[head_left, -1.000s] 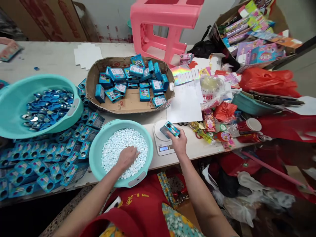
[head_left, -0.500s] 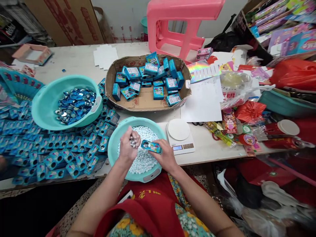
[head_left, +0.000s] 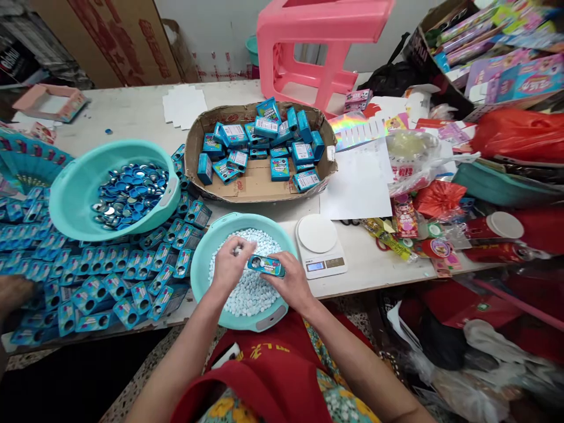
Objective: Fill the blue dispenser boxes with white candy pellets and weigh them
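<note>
Over a teal basin (head_left: 200, 264) of small white candies (head_left: 253, 291), my right hand (head_left: 291, 279) holds a small blue box (head_left: 266, 265) by its right end. A round hole shows at the box's left end. My left hand (head_left: 229, 262) is curled beside that end, with a few white candies partly visible among its fingers. Behind the basin, a cardboard tray (head_left: 251, 185) holds several more blue boxes. A white scale (head_left: 318, 241) stands to the right of the basin.
At left, a teal basin (head_left: 73, 197) holds blue caps above many blue boxes (head_left: 92, 294). Another person's hand (head_left: 15, 294) is at the left edge. A pink stool (head_left: 328, 59) stands behind; white paper (head_left: 359, 182) and wrapped items lie right.
My left hand has turned and closed more over its candies, beside the box hole. Another person's hand has come further into view at the left edge.
</note>
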Motion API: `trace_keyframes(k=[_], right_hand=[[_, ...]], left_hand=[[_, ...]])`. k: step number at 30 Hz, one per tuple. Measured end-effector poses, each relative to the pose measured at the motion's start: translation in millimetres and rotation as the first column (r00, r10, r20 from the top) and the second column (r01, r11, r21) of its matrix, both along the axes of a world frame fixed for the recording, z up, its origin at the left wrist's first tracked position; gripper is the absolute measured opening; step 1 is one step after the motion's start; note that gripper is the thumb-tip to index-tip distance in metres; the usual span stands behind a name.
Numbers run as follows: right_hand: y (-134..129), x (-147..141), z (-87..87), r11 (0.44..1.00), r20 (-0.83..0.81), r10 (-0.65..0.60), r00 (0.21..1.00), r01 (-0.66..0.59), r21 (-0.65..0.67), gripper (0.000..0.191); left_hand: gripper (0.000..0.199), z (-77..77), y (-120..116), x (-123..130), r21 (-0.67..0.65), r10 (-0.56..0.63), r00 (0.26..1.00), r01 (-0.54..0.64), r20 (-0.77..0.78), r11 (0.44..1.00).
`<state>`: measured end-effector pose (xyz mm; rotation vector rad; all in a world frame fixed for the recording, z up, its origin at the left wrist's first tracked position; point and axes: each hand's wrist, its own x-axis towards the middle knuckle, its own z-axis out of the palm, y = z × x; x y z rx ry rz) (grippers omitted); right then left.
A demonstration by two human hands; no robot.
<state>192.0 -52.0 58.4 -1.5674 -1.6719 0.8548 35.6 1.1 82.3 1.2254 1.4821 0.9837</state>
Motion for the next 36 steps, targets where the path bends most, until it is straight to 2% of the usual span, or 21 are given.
trace_keyframes(k=[1,2,4,7,10,13,15,17,18,20,22,24,25,27,29,31,32,34,36], right_hand=[[0.6,0.9,0.3,1.000,-0.008,-0.009,1.000,0.009,0.008,0.032],[1.5,1.7,0.8,1.000,-0.016,-0.012,1.000,0.012,0.015,0.032],[4.0,2.7,2.4,1.000,-0.046,-0.005,0.999,0.006,0.029,0.032],[8.9,4.4,5.0,0.998,-0.103,-0.012,0.995,0.018,0.056,0.035],[13.7,12.0,8.7,0.995,-0.156,-0.023,0.988,0.037,0.087,0.038],[17.5,34.2,14.7,0.993,-0.205,-0.077,0.976,0.094,0.071,0.037],[21.3,59.1,15.9,0.977,-0.207,-0.199,0.958,0.210,0.029,0.034],[28.2,89.5,9.7,0.933,-0.167,-0.355,0.920,0.360,0.000,0.033],[32.9,105.2,3.0,0.906,-0.137,-0.420,0.897,0.423,-0.003,0.033],[43.4,133.5,-16.6,0.870,-0.082,-0.492,0.867,0.494,0.007,0.035],[52.3,154.1,-40.1,0.865,-0.052,-0.500,0.864,0.501,0.008,0.035],[56.8,165.5,-60.6,0.875,-0.034,-0.485,0.874,0.485,0.000,0.037],[57.0,168.1,-67.8,0.878,-0.018,-0.478,0.878,0.478,0.006,0.041],[53.2,168.7,-73.9,0.876,0.037,-0.480,0.876,0.478,0.060,0.052],[44.9,165.3,-68.1,0.860,0.103,-0.502,0.859,0.483,0.162,0.064],[34.7,159.3,-51.9,0.839,0.134,-0.520,0.844,0.476,0.262,0.066],[30.3,155.4,-41.0,0.829,0.126,-0.524,0.843,0.470,0.302,0.063],[26.3,146.6,-17.5,0.813,0.062,-0.517,0.854,0.466,0.349,0.058],[31.9,136.6,3.4,0.826,-0.069,-0.472,0.879,0.468,0.314,0.053]], left_hand=[[0.026,-2.9,-2.1,-2.1,0.039,-0.074,0.988,0.080,-0.139,0.996],[0.031,-6.4,-4.0,-3.5,0.056,-0.133,0.965,0.149,-0.228,0.987],[0.039,-13.5,-6.4,-3.8,0.026,-0.215,0.948,0.227,-0.235,0.974],[0.038,-18.6,-4.4,-0.8,-0.116,-0.278,0.960,0.279,0.026,0.953],[0.047,-12.3,3.8,2.2,-0.221,-0.301,0.909,0.369,0.290,0.903],[0.050,-4.3,29.3,3.6,-0.215,-0.326,0.872,0.420,0.365,0.882],[0.049,-5.7,64.7,5.0,-0.176,-0.284,0.925,0.333,0.253,0.927],[0.050,-15.2,115.5,7.4,-0.070,-0.206,0.978,0.203,-0.034,0.977],[0.051,-22.7,144.4,9.1,0.005,-0.161,0.960,0.166,-0.228,0.986],[0.056,-41.7,202.2,13.6,0.139,-0.063,0.815,0.173,-0.576,0.975],[0.065,-62.9,250.6,20.2,0.109,-0.030,0.601,0.194,-0.798,0.975],[0.071,-82.1,284.2,28.1,-0.011,-0.103,0.404,0.223,-0.909,0.975],[0.071,-89.7,296.1,32.1,-0.062,-0.141,0.332,0.236,-0.933,0.970],[0.063,-98.8,313.5,38.5,-0.097,-0.161,0.261,0.243,-0.952,0.965],[0.051,-98.1,325.7,40.9,-0.079,-0.137,0.257,0.224,-0.957,0.971],[0.045,-87.5,331.3,36.8,-0.068,-0.132,0.303,0.210,-0.944,0.975],[0.045,-78.9,329.5,32.3,-0.063,-0.138,0.353,0.216,-0.925,0.974],[0.047,-55.2,311.9,20.4,-0.023,-0.171,0.520,0.279,-0.837,0.960],[0.047,-23.0,273.6,10.6,0.032,-0.304,0.695,0.426,-0.652,0.904]])
